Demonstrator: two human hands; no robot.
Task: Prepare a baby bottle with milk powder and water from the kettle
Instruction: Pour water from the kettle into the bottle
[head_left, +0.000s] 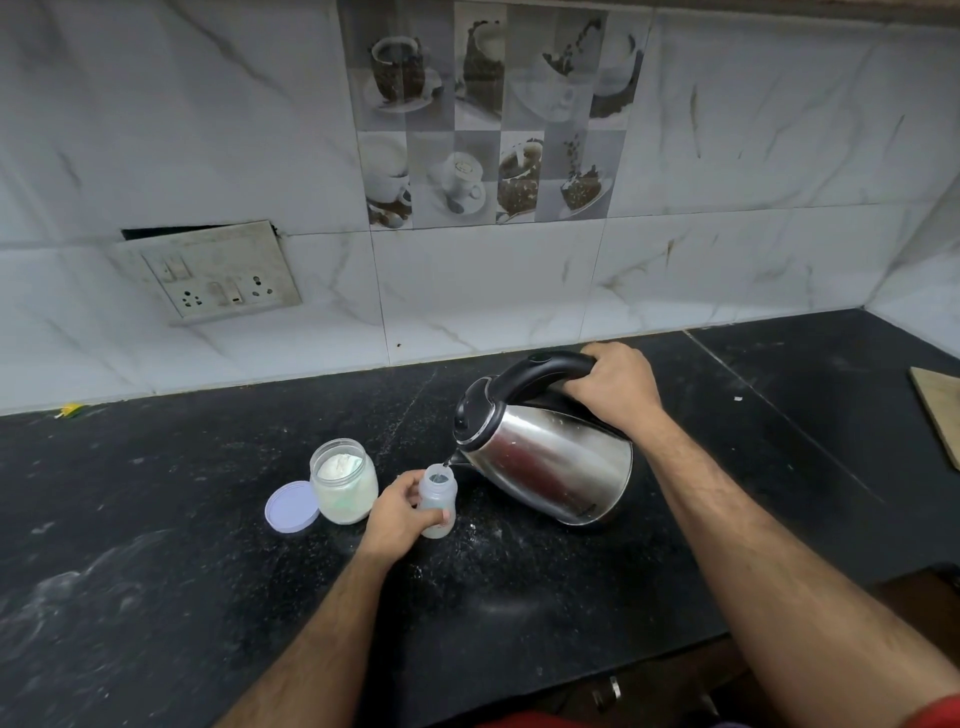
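- Tabletop of dark speckled stone carries everything, dusted pale in patches, perhaps with spilled powder.
- Electric kettle, steel with a black lid and handle, is tipped toward my left so its spout hangs just over the bottle's mouth; a thin thread of water seems to run from it.
- Right hand: my grip is wrapped tight round the rear of the kettle handle, far back for leverage over the tilt.
- Left hand: my grip curls round the lower body of the bottle, steadying it so the pour cannot topple it.
- Milk powder jar stands open just left of the bottle, white powder inside, kept near for scooping.
- Jar lid, pale lilac, leans against the jar's left foot.
- Baby bottle, clear and uncapped, stands upright on the tabletop between jar and kettle; how full it is I cannot tell.
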